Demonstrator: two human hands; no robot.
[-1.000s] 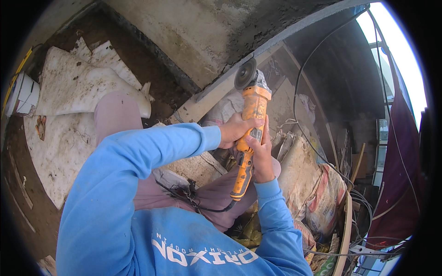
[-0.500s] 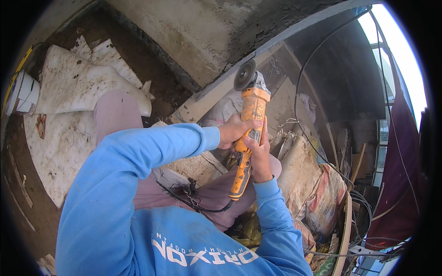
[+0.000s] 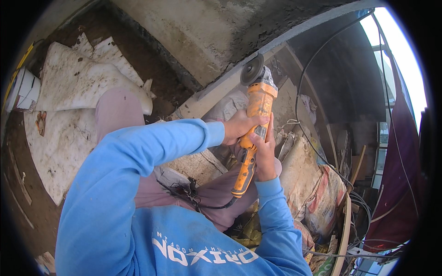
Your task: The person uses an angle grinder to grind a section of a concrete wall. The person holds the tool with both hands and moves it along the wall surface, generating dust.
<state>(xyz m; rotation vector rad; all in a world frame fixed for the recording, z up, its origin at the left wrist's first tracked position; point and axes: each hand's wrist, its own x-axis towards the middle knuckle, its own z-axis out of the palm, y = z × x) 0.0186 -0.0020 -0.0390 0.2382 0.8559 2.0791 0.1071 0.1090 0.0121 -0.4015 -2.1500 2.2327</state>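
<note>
Grinder (image 3: 260, 104) (orange) in both hands (image 3: 238, 127)

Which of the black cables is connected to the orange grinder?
The cable across the lap: it enters the lower end of the grinder. The other cables, at right, do not touch it.

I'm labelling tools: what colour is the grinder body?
Grinder body: mostly orange, best seen in the head view.
</note>
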